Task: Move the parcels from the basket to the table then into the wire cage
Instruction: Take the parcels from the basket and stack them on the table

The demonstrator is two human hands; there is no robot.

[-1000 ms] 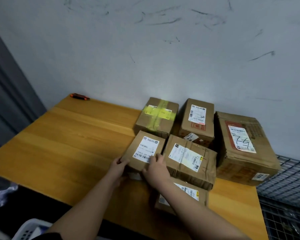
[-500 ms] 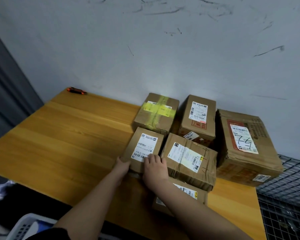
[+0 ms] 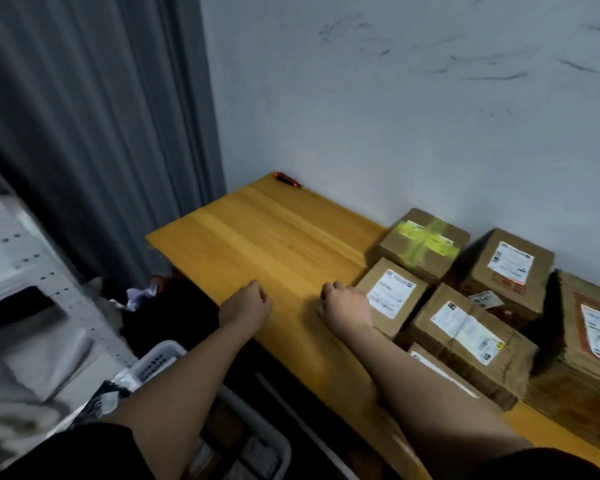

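while both your arms reach over the desk (image 3: pixel 257 237), your left hand (image 3: pixel 246 304) hangs above its near edge, fingers loosely curled and holding nothing. your right hand (image 3: pixel 343 304) is curled too, empty, just beside the nearest parcel (image 3: pixel 392 294); whether it touches is unclear. the parcels cluster on the desk's right side by the wall. the basket (image 3: pixel 160 358) sits low beneath your left arm. an orange tool (image 3: pixel 287 179) lies at the far corner.

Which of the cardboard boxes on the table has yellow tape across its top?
The box at the back left of the group, next to the wall. It alone has a cross of yellow tape on top; the other boxes show only white labels.
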